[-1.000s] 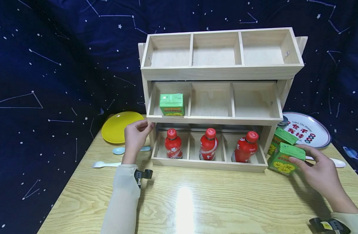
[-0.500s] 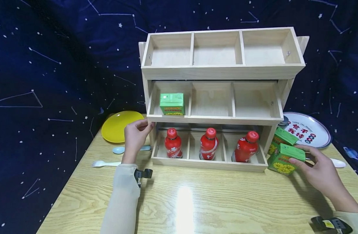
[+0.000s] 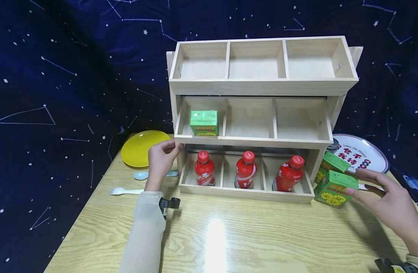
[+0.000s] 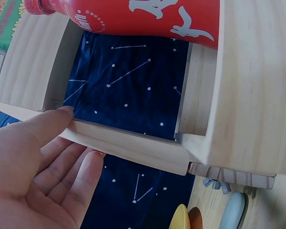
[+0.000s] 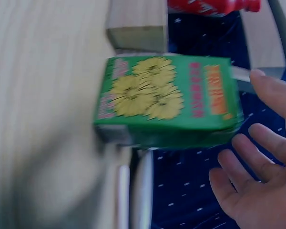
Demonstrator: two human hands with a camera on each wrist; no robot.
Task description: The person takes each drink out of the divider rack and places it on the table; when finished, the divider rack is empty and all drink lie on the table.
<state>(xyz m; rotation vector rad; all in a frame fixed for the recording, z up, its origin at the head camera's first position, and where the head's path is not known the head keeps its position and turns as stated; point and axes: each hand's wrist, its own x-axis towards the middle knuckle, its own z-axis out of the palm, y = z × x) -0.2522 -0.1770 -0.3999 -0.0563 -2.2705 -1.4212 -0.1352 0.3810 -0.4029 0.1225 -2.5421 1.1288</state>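
Head view: right hand (image 3: 387,199), fingers spread and holding nothing, sits just right of the green carton (image 3: 335,184).

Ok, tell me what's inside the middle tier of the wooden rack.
One green drink carton stands in the left compartment of the middle tier. The centre and right compartments show bare wood; the front lip hides their near floor edge.

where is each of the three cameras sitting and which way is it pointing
Head: worn on the head, looking forward and down at the three-tier wooden shelf rack on the table; both forearms, the left hand and the right hand show.
Left wrist: at the left hand, facing the rack's edge, with a red bottle above.
Right wrist: at the right hand, facing the green drink carton with yellow flowers; blurred.
Shared: that carton shows in the head and right wrist views.
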